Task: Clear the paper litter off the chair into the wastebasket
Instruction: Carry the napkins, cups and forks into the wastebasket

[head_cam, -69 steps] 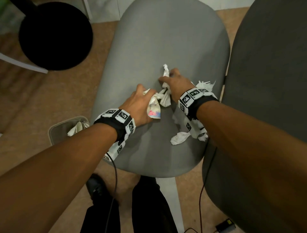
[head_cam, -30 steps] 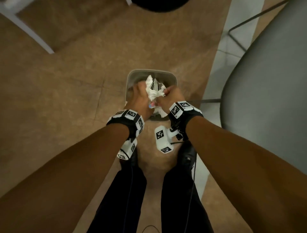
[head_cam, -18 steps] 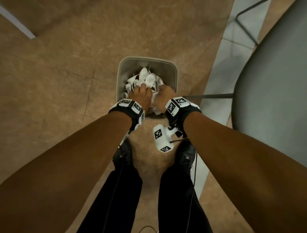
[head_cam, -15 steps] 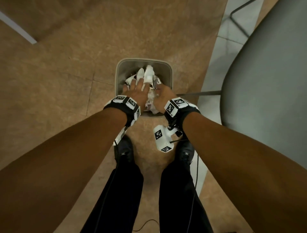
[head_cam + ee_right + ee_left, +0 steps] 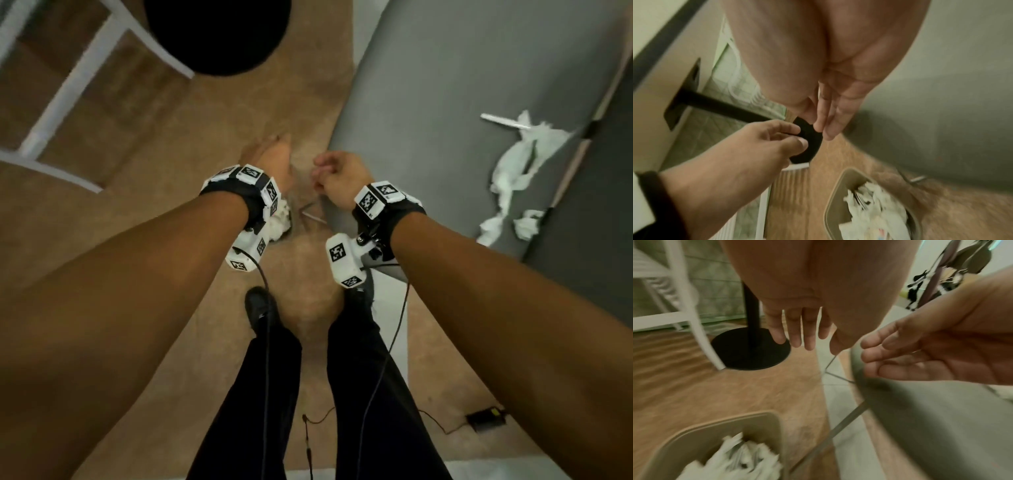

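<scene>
Your left hand (image 5: 274,161) and right hand (image 5: 337,178) hang side by side above the floor (image 5: 154,144), near but apart, at the frame's centre. The wastebasket (image 5: 715,431) stands on the floor beneath your left wrist, crumpled paper (image 5: 740,462) inside it. The chair (image 5: 462,102) lies at two o'clock from your hands, with paper litter (image 5: 513,171) on its seat near the three o'clock edge. A round stand base (image 5: 219,34) sits on the floor at eleven o'clock. Your legs (image 5: 363,394) stand at six o'clock.
</scene>
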The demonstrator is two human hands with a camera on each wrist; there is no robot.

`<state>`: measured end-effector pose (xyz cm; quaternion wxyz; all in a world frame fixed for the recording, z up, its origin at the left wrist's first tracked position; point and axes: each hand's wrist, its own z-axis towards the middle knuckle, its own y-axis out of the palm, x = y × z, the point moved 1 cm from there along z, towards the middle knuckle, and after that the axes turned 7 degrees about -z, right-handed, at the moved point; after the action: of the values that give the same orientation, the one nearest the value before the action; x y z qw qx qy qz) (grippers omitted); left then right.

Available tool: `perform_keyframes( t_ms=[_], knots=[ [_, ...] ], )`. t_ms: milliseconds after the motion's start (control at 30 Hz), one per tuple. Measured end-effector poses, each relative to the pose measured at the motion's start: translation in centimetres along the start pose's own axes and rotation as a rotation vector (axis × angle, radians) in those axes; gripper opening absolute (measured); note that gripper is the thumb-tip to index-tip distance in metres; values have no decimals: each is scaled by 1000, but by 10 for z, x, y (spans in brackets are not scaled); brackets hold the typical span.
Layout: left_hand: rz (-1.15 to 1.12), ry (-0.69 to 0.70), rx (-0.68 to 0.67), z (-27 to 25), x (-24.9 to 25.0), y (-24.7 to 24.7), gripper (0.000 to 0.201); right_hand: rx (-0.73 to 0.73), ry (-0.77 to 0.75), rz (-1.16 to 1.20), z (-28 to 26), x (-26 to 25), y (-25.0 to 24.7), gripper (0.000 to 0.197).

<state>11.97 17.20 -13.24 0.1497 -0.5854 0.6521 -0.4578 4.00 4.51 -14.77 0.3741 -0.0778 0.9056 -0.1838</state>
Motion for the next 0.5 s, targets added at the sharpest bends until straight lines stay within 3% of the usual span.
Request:
perform_keyframes(
  t_ms=[167, 367, 433, 500],
  knots=[
    [-70, 249, 15, 10, 135, 0, 44, 193, 50, 28, -26, 14, -111, 16],
    [-50, 477, -87, 11, 255, 59, 50, 558, 306, -109, -46, 98, -229, 27],
    [-34, 507, -99, 14, 279, 78, 51, 575, 442, -217, -53, 125, -253, 32],
    [-14, 523, -129, 17, 295, 92, 53, 482, 565, -268, -56, 143, -263, 40]
  ],
)
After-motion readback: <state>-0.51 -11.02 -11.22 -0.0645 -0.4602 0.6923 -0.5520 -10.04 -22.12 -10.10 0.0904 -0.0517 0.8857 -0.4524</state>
